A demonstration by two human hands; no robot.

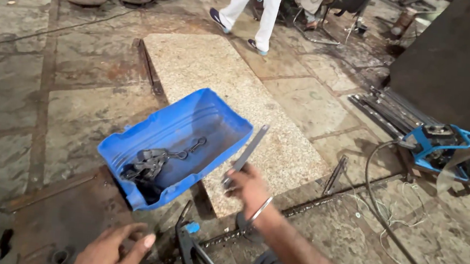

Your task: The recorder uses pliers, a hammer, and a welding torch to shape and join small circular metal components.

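R hand (pixel 250 190) w/ metal strip (pixel 246 155)

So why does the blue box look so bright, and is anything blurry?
Head view: soft, even daylight lights the blue box, with little glare; a dark shadow lies under its near edge. The left hand at the bottom edge looks a bit blurred, while the right hand holding the metal strip is sharper.

stone floor (pixel 14 99), blue tray (pixel 189 125), granite slab (pixel 218 70)
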